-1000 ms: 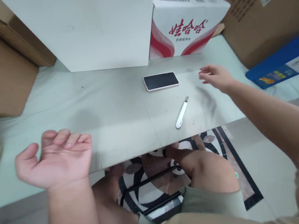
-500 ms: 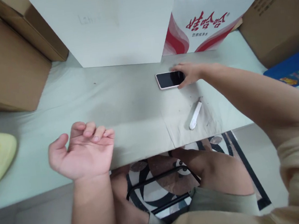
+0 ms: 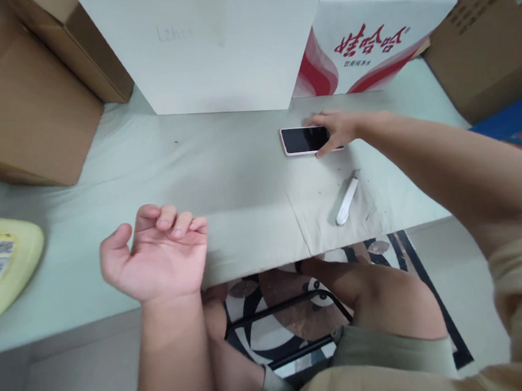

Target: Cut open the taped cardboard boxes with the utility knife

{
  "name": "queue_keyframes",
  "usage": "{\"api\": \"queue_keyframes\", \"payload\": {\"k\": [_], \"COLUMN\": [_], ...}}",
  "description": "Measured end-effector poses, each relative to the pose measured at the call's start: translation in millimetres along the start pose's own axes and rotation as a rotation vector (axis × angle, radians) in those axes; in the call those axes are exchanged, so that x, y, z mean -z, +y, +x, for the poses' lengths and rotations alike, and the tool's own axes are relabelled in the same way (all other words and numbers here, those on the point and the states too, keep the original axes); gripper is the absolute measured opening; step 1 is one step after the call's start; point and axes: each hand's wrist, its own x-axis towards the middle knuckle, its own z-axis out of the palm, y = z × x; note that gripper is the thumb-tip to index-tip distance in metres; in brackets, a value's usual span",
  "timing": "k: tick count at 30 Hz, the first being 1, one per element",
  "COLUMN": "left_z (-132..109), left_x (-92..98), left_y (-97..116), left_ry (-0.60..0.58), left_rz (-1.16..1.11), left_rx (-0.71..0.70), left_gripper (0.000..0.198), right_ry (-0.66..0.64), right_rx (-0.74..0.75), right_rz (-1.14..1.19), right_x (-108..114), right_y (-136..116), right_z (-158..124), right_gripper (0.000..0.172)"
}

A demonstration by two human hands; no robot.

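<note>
A smartphone with a dark screen and a pale pink edge lies on the light green cloth in the head view. My right hand reaches over its right end, thumb along the near edge and fingers along the far edge, closed on it. Below that hand rests a white utility knife, set at a slant on the cloth. On the left, my left hand is held palm up near the table's front edge, fingers loosely curled and apart, with nothing in it.
At the back stand a large white box and a white-and-red carton. Cardboard boxes fill the left corner; another carton and a blue box are on the right. A yellow bottle lies at far left.
The whole view has shifted slightly, so things appear a little further right. My right hand remains at the smartphone's right end, and my left hand keeps the same palm-up pose.
</note>
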Motion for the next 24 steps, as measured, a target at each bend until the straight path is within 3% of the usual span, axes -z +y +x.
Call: {"api": "queue_keyframes", "payload": {"k": [5, 11, 24], "left_z": [2.4, -0.9, 5.8], "left_x": [-2.4, -9.0, -9.3], "left_y": [-4.1, -5.2, -2.1], "left_ry": [-0.014, 0.033, 0.057], "left_rz": [-0.016, 0.004, 0.008], "left_rx": [0.022, -0.012, -0.106], "left_gripper": [0.016, 0.013, 0.022], "right_ry": [0.030, 0.120, 0.135], "right_rx": [-0.016, -0.031, -0.043], "right_rz": [0.095, 0.177, 0.190], "right_x": [-10.5, -27.7, -34.6], "right_y": [13.4, 35.8, 42.4], "right_z": [-12.5, -11.5, -4.8], "right_gripper": [0.118, 0.110, 0.114]}}
